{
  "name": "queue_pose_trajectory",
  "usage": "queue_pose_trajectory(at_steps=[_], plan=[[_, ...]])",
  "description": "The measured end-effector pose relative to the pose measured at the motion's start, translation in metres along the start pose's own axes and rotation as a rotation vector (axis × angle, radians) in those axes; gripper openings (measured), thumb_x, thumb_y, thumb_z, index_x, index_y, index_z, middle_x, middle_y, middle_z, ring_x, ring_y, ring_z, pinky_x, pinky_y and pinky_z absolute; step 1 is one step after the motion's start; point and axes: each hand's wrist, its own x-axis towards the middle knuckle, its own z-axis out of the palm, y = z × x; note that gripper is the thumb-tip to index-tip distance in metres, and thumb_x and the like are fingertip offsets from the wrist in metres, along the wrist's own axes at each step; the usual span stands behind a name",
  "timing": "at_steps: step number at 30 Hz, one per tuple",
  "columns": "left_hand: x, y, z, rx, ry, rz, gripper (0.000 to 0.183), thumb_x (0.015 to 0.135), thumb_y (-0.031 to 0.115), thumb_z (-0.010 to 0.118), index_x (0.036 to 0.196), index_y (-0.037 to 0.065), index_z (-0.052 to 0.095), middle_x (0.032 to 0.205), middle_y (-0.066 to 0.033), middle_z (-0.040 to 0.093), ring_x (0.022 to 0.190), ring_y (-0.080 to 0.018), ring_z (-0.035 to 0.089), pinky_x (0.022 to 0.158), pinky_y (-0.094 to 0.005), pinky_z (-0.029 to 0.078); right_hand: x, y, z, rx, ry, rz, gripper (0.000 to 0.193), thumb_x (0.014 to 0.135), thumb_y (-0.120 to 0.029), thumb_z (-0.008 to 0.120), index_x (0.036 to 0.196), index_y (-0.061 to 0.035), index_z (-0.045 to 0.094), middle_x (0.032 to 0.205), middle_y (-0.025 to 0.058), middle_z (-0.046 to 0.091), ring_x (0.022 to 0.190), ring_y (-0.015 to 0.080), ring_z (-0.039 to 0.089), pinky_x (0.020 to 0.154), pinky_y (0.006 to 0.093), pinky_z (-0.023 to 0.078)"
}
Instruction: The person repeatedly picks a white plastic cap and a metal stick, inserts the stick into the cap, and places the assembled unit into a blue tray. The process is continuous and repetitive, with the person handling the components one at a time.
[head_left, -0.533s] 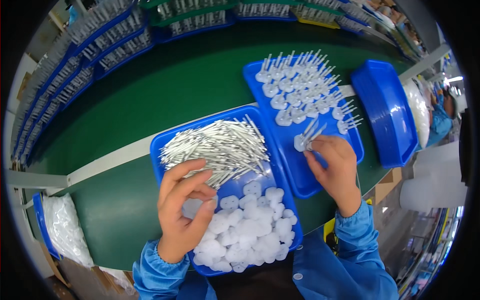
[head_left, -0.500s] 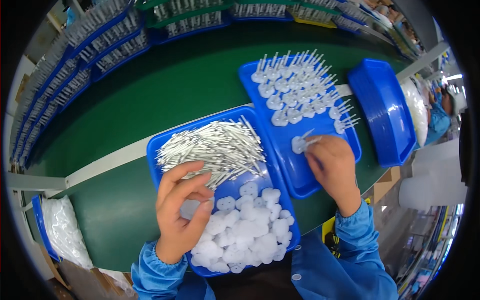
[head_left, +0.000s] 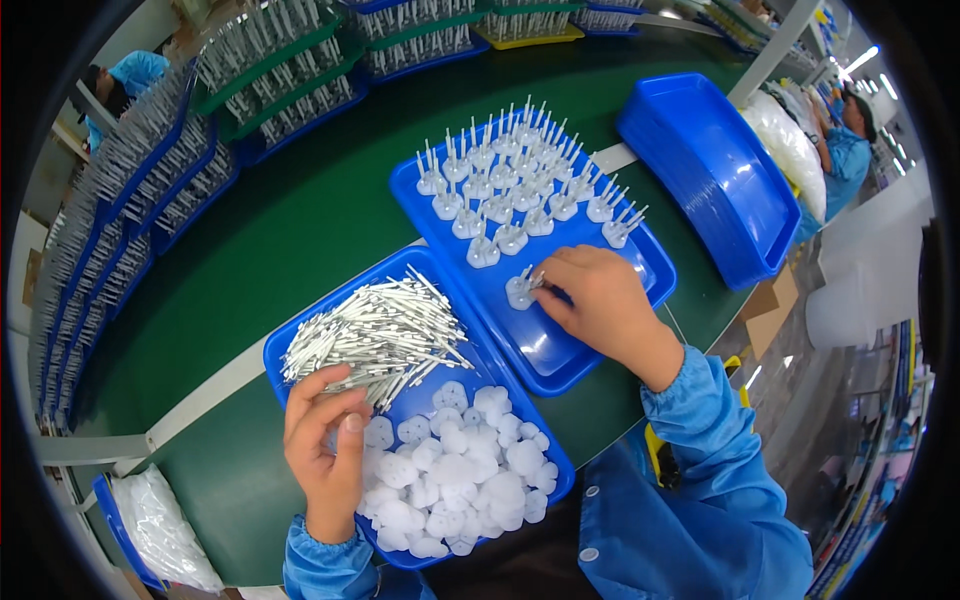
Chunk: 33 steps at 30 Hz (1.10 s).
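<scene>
My right hand (head_left: pixel 605 305) is closed, its fingertips pinching the thin rods of a white flower-shaped plastic base (head_left: pixel 519 291). That base is low over the front part of a blue tray (head_left: pixel 548 350); whether it touches is hard to tell. Behind it in that tray stand several rows of similar bases with upright rods (head_left: pixel 512 185). My left hand (head_left: pixel 325 450) is open, fingers bent and apart, by the left edge of a second blue tray (head_left: pixel 500 362). This tray holds a heap of loose thin white rods (head_left: pixel 375 335) and a pile of loose white plastic bases (head_left: pixel 460 480).
Nested blue trays (head_left: pixel 712 180) stand at the right. Stacked trays of rod pieces (head_left: pixel 270 80) line the back and left of the green table (head_left: pixel 330 190). A clear bag of white material (head_left: pixel 165 530) lies at the lower left. A co-worker (head_left: pixel 848 150) is at the far right.
The whole view has shifted, moving the working trays leftward. The base in my right hand now sits more upright. My left hand stays beside the rod heap, its fingers bent a little differently.
</scene>
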Motion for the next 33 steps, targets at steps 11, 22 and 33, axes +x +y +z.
queue_pose_trajectory(at_steps=[11,22,33], plan=[[-0.01,0.002,-0.017,0.051,0.086,0.039,0.015,0.106,0.003,0.066,0.115,-0.004,0.076,0.133,-0.0182,0.069,0.098,-0.0213,0.072,0.085,-0.0333,0.062,-0.046,0.026,-0.044,-0.188,0.213,0.234,0.011,0.084,-0.015,0.082,0.084,-0.0092,0.073,0.079,0.0071,0.069,0.079,0.0298,0.071,0.074,0.0444,0.051],[-0.019,-0.006,-0.038,0.065,0.149,0.016,0.015,0.107,0.002,0.064,0.113,-0.004,0.077,0.125,-0.0183,0.072,0.096,-0.0217,0.07,0.083,-0.0328,0.06,-0.072,0.042,-0.061,-0.315,0.148,0.303,0.013,0.09,-0.022,0.083,0.09,-0.0104,0.079,0.088,0.0025,0.074,0.085,0.026,0.068,0.082,0.043,0.047],[-0.046,-0.012,-0.048,0.352,-0.014,0.172,0.011,0.09,0.006,0.073,0.099,0.002,0.078,0.102,-0.016,0.074,0.092,-0.0335,0.07,0.084,-0.0417,0.056,-0.076,0.027,-0.063,-0.243,0.127,0.203,0.018,0.091,-0.021,0.083,0.103,-0.0087,0.081,0.11,0.0061,0.081,0.104,0.0269,0.07,0.093,0.0413,0.05]])
